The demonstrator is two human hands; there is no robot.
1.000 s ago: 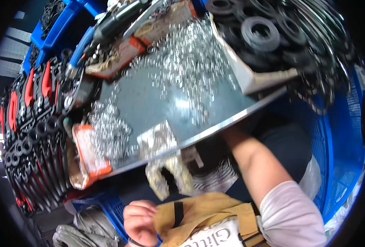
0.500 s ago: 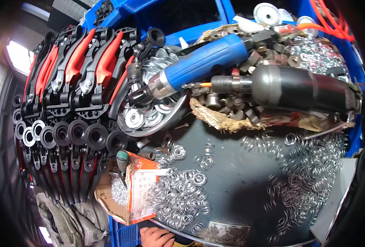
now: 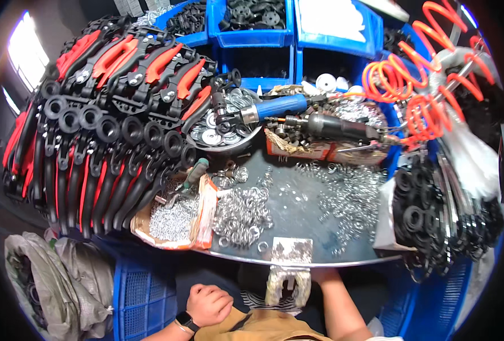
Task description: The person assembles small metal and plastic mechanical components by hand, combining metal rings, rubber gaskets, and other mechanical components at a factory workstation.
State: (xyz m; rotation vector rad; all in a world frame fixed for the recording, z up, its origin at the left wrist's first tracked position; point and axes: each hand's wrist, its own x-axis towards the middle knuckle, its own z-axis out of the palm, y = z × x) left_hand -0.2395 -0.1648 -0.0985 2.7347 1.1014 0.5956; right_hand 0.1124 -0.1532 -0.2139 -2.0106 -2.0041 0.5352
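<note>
My left hand (image 3: 209,304) rests over my lap below the table's front edge, its fingers curled in and no object showing in them. A dark watch (image 3: 187,321) is on that wrist. Of my right hand (image 3: 322,274) only a part shows, beneath the table rim; its fingers are hidden. Beside it a worn metal bracket (image 3: 289,284) hangs from the table (image 3: 297,199). Nearest above my left hand are loose coil springs (image 3: 243,213) and an open carton (image 3: 205,219) of small silvery parts, with a green-handled tool (image 3: 196,170) leaning in it.
Black-and-red lever assemblies (image 3: 132,74) are stacked at the left. A blue air tool (image 3: 277,107) and a black one (image 3: 340,126) lie across a washer bowl (image 3: 229,149) and parts boxes. More springs (image 3: 351,196) lie right; red coiled hoses (image 3: 394,82) hang beyond.
The view has pulled back and swung, so my lap, right forearm and the blue bins at the back now show. My left hand shows more fully. The tools and springs seem undisturbed.
</note>
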